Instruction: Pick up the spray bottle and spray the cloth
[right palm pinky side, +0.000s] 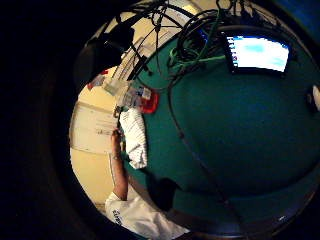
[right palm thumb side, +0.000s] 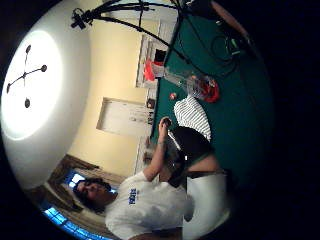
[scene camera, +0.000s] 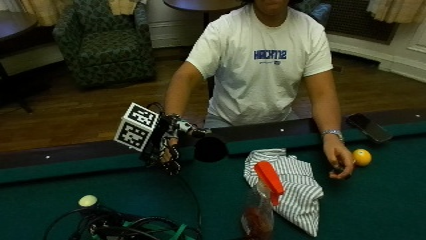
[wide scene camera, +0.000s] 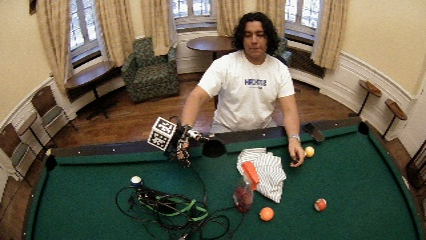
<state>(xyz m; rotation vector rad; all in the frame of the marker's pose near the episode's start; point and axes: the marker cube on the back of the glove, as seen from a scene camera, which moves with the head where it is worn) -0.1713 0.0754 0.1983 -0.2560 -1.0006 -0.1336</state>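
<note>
The spray bottle (scene camera: 259, 212) is clear with reddish liquid and an orange trigger head. It stands on the green felt against the striped white cloth (scene camera: 290, 186), which lies crumpled in front of the person. My gloved right hand (scene camera: 167, 152) hangs over the near rail to the left of the bottle. Its fingers droop loosely and hold nothing. The hand is well apart from bottle and cloth. The little finger side palm view shows the cloth (right palm pinky side: 135, 136) and bottle (right palm pinky side: 141, 98) far off on the felt. The person's bare left hand (scene camera: 339, 163) rests on the felt beside the cloth.
A side pocket (scene camera: 211, 149) opens just right of my hand. A tangle of cables (wide scene camera: 174, 210) and a white ball (scene camera: 87, 200) lie to the left of the bottle. A yellow ball (scene camera: 362, 157), an orange ball (wide scene camera: 266, 213) and a red-and-white ball (wide scene camera: 320, 204) lie right. A phone (scene camera: 369, 127) sits on the rail.
</note>
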